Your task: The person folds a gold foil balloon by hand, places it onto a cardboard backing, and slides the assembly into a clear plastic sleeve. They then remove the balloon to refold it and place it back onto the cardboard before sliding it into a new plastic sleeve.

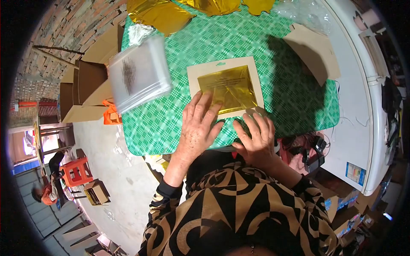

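A folded gold foil sheet (232, 87), faintly printed, lies flat on a beige card (193, 72) that has a hanging slot at its top edge. My left hand (198, 126) rests its fingertips on the lower left of the foil and card, fingers stretched out. At the card's lower right edge is my right hand (256, 138), its fingers spread and touching or nearly touching the border. Neither hand grips anything. Part of the card's lower left is hidden under my left fingers.
A stack of clear plastic bags (143, 70) lies on the green checked tablecloth (179, 47) to the left. Gold foil pieces (166, 17) are at the far edge. Brown cardboard (314, 53) sits at right beside a white fridge (356, 111). A person (49, 194) is at far left.
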`<state>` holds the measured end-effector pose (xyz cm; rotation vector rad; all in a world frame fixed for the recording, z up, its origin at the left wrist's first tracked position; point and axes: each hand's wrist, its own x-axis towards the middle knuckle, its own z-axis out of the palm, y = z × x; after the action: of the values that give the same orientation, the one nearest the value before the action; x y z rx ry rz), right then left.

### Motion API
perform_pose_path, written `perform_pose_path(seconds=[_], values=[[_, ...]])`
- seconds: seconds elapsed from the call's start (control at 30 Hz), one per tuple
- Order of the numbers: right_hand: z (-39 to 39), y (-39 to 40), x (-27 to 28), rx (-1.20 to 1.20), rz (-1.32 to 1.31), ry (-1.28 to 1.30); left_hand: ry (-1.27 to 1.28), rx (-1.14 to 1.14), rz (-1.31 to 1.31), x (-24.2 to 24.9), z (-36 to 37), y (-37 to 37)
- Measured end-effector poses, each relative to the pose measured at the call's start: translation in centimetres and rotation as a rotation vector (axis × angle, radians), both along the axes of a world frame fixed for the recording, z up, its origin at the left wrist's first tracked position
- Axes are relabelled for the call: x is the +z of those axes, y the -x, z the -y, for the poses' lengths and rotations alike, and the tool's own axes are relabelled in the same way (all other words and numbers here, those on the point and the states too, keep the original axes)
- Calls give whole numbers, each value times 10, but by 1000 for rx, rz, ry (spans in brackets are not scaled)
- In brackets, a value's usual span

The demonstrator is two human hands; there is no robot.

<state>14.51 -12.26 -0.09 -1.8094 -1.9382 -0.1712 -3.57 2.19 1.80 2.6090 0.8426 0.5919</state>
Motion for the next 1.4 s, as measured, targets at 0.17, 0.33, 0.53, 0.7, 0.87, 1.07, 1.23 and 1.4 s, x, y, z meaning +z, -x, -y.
perform_pose_path(seconds=[0.17, 0.33, 0.53, 0.7, 0.87, 1.07, 1.23, 1.4], values=[[-7, -4, 5, -17, 70, -14, -11, 35, 68, -1, -4, -1], [-11, -3, 1, 2, 70, -9, -19, 42, 97, -4, -7, 2], [-24, 0, 6, 72, 39, -20, -32, 38, 129, -8, -9, 4], [-44, -4, 11, 108, 161, -69, -36, 12, 129, -10, -12, 7], [-62, -5, 20, 167, 259, -60, 67, 24, 210, -2, -15, 9], [-69, -7, 10, 250, 341, -81, 8, 168, 145, -3, -25, 13], [-74, -5, 5, 271, 353, -72, 34, 173, 126, -14, -20, 15], [-79, -3, 6, 268, 308, -101, 64, 188, 127, -10, -17, 15]])
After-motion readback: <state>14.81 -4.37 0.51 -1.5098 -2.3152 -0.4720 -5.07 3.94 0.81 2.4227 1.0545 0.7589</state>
